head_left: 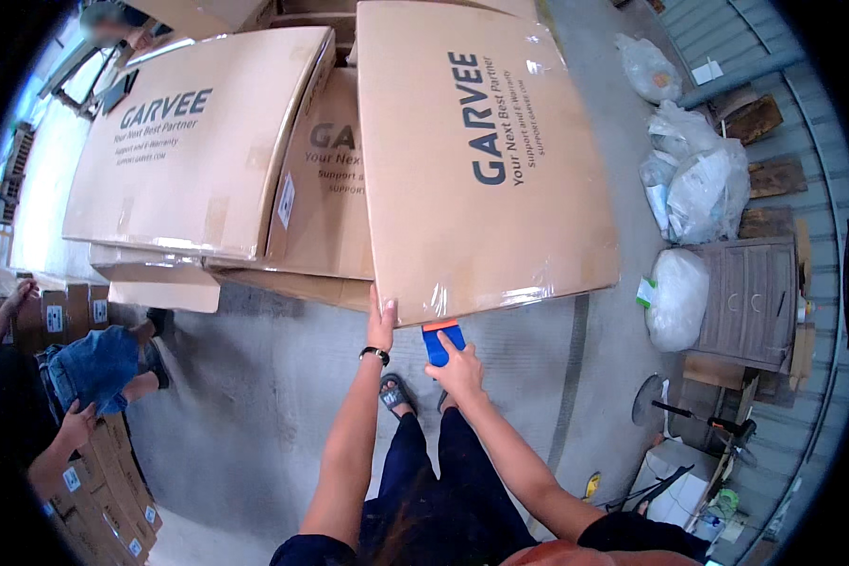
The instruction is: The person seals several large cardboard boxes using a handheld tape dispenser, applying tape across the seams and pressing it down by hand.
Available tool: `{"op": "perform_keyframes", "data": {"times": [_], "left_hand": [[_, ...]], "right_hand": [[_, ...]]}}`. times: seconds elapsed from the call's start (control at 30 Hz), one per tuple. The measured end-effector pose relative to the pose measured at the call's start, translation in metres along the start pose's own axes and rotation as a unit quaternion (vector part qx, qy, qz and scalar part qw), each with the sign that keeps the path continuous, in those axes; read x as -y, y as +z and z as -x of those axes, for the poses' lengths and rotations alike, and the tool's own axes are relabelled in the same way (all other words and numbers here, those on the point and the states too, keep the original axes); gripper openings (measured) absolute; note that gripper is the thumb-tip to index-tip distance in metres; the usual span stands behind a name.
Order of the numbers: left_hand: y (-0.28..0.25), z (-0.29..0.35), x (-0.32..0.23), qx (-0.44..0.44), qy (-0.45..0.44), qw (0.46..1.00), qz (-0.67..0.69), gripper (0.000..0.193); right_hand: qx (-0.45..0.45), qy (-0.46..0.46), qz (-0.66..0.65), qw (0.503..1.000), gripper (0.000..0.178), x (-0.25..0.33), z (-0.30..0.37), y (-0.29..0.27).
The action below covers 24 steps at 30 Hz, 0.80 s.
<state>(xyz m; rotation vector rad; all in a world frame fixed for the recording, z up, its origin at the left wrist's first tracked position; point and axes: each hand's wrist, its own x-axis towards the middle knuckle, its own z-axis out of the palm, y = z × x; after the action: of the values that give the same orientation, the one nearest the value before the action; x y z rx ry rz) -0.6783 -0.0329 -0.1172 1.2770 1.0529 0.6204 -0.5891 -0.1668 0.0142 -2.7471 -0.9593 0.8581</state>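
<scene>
A large brown carton (443,236) with dark print lies in front of me, clear tape shining along its near edge. At its near left corner rests my left hand (381,325), open, its fingers stretched out against the cardboard. My right hand (460,370) is closed around a blue tape dispenser (438,349). The dispenser's orange front edge is up against the carton's near edge, just right of my left hand. Whether tape runs out of it is too small to tell.
More big cartons (189,141) stand to the left, one with a loose flap (160,288). A co-worker in denim shorts (94,370) is at the left beside stacked boxes (104,481). Plastic bags (707,189), a grey drawer cabinet (740,297) and a fan (647,400) line the right wall.
</scene>
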Motion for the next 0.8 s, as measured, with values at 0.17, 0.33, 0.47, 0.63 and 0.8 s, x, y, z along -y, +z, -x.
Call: {"op": "perform_keyframes", "data": {"times": [0.17, 0.33, 0.47, 0.63, 0.8], "left_hand": [[0.015, -0.004, -0.022, -0.004, -0.071, 0.991, 0.117, 0.063], [0.006, -0.010, -0.001, -0.027, -0.035, 0.999, 0.018, 0.057], [0.008, -0.010, 0.012, -0.066, -0.020, 0.997, -0.031, 0.053], [0.026, 0.000, -0.012, -0.116, -0.069, 0.967, -0.218, 0.044], [0.030, 0.012, -0.033, -0.149, -0.080, 0.974, -0.150, 0.038]], "right_hand": [[0.135, -0.009, 0.050, 0.989, 0.062, 0.026, -0.063, -0.041], [0.081, -0.011, 0.049, 0.995, 0.064, 0.032, -0.055, -0.030], [0.011, 0.024, 0.006, 1.000, 0.069, 0.021, -0.018, -0.002], [-0.012, 0.065, -0.047, 0.997, 0.072, 0.012, -0.018, 0.003], [0.000, 0.014, -0.044, 0.999, 0.061, 0.013, -0.020, 0.000]]}}
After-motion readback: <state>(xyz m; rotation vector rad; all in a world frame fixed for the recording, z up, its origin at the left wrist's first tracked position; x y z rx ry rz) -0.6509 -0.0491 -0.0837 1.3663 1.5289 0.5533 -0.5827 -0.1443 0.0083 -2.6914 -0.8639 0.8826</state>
